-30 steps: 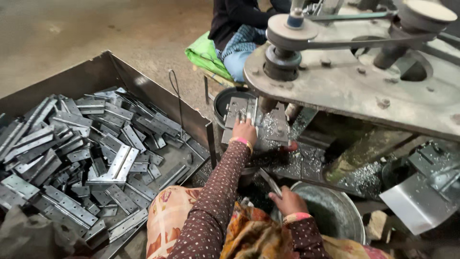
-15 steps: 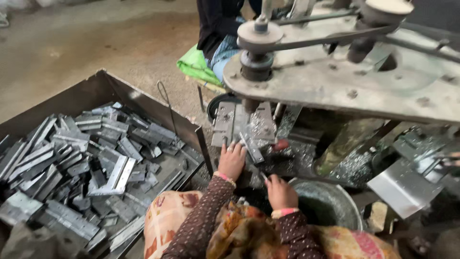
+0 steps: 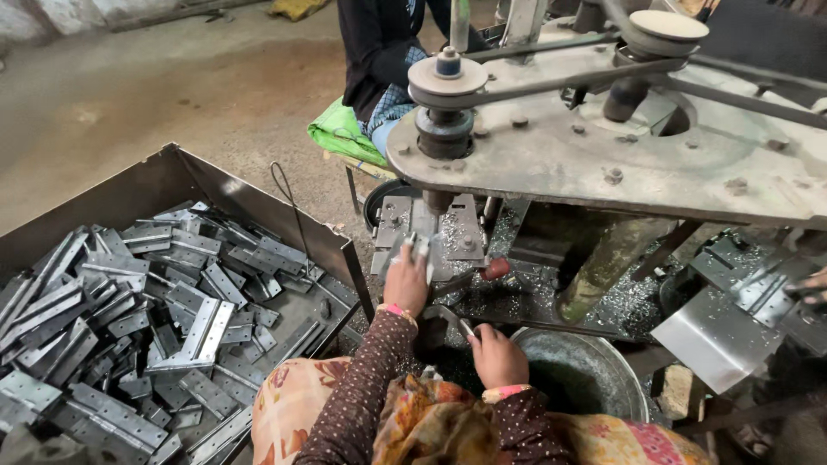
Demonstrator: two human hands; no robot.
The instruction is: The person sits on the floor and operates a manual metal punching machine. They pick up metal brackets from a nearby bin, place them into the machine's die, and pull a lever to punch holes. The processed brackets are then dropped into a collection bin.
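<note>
Fingers of the left hand [image 3: 405, 280] pinch a small metal plate [image 3: 419, 251] just under the spindle [image 3: 438, 202], so a slip could hurt them. The right hand [image 3: 498, 355] is clenched on a lever [image 3: 448, 317] near the bowl [image 3: 594, 366].

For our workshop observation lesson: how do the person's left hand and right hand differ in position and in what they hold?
The left hand reaches further forward, pressing a flat metal piece at the machine's jig; the right hand stays nearer the body beside the metal basin, gripping a thin rod-like part. Both wear pink bangles and dotted sleeves.
</note>
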